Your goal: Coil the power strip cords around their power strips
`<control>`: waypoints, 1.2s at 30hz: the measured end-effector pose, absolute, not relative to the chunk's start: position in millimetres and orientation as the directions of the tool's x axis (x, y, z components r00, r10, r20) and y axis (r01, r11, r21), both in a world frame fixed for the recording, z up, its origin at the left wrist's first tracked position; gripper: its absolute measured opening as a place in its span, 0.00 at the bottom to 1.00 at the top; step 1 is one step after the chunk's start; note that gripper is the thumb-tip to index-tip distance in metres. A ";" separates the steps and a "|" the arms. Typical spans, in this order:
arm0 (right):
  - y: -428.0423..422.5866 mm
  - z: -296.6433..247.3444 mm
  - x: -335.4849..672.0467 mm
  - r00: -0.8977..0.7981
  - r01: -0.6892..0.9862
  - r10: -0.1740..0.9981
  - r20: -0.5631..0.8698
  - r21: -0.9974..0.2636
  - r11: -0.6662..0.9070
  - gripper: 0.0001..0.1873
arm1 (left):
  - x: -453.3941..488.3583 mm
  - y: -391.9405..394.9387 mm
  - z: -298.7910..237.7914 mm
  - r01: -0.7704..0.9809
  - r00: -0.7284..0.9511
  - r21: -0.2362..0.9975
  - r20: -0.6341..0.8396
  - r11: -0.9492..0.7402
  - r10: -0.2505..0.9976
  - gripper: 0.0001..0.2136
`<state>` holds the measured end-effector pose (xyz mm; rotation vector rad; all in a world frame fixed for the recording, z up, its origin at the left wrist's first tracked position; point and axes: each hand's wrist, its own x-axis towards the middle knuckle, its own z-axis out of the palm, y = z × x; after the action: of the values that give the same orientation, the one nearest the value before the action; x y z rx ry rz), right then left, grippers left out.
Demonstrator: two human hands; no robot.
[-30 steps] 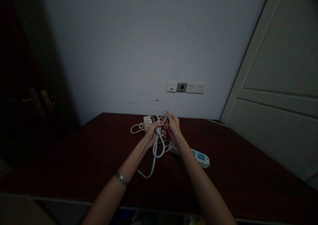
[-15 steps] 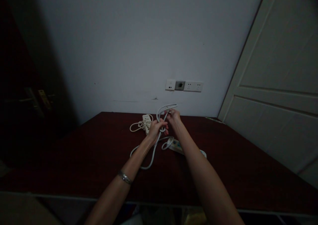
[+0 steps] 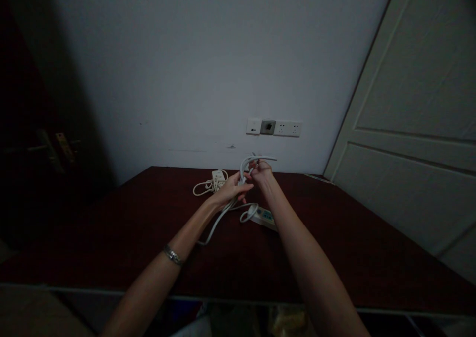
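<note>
Both my hands are raised over a dark red table (image 3: 111,238), working a white power cord (image 3: 219,218). My left hand (image 3: 232,188) is closed round the cord, which trails down to the tabletop. My right hand (image 3: 262,172) pinches a loop of the same cord near its plug end, which sticks out to the right. The cord runs to a white power strip (image 3: 264,216) with blue sockets lying on the table under my right forearm. A metal bracelet sits on my left wrist.
A second white adapter with its coiled cord (image 3: 211,181) lies at the table's far edge. Wall sockets (image 3: 274,127) are mounted above. A pale door (image 3: 416,129) stands at the right, a dark door with handle (image 3: 48,148) at the left.
My hands have risen and shifted slightly right, pulling the cord's hanging loops straighter. The plug end now juts out to the right of my right hand.
</note>
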<state>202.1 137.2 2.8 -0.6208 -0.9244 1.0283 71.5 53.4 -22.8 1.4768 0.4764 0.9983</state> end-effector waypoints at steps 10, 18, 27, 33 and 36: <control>64.1 72.5 238.1 -0.038 -0.588 0.926 0.376 -0.758 0.283 0.13 | 36.5 40.9 -50.2 0.105 0.740 0.931 0.161 -0.348 0.653 0.24; 12.9 100.9 247.5 -0.163 -0.551 0.925 0.343 -0.810 0.203 0.15 | -13.8 36.6 -73.4 0.569 0.808 0.514 -0.206 -0.642 0.552 0.10; -19.5 106.1 297.1 -0.352 -0.301 0.907 0.230 -0.946 0.123 0.14 | -56.2 44.6 -45.8 0.797 0.568 0.118 0.189 -0.592 0.801 0.21; -26.8 88.5 309.4 -0.329 0.201 0.936 0.122 -0.960 0.196 0.21 | -63.5 57.6 -5.9 0.933 0.359 -0.088 0.250 -0.348 0.899 0.12; -28.0 81.7 313.6 -0.251 0.397 0.963 0.095 -0.897 0.192 0.21 | -77.9 67.8 20.2 0.944 0.283 0.147 0.109 -0.296 0.953 0.10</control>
<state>313.6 -28.0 81.7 -1.2829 -1.7667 1.0226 -77.9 67.8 20.2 2.4724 1.8303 0.2711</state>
